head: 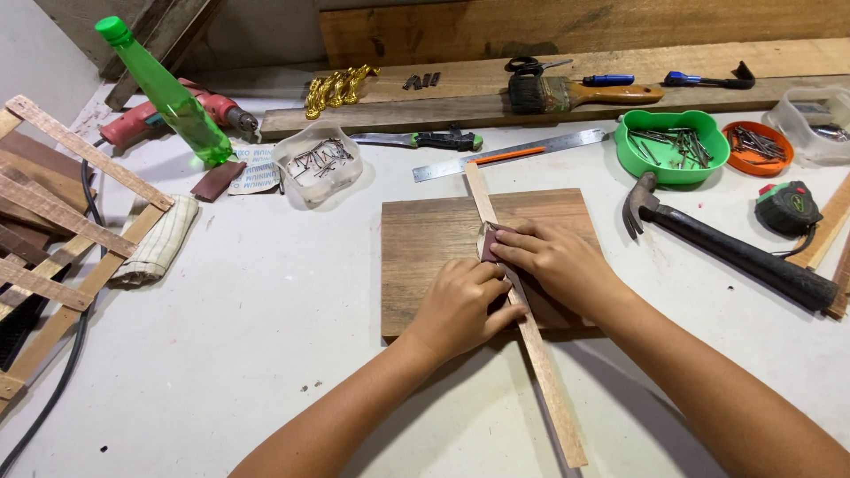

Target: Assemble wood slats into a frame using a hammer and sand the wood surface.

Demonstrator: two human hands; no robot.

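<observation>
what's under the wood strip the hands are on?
The thin wood strip lies across a square wooden board, its near end over the white table. Both hands, left and right, press sandpaper onto it, hiding the middle.

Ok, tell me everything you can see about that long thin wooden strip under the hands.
The wooden strip is a long, narrow slat of pale, bare wood with a flat face. It lies slanted across the darker square board, its far end by the steel ruler and its near end over the white table. The left hand and right hand press on its middle, holding a small reddish-brown piece of sandpaper against it.
</observation>
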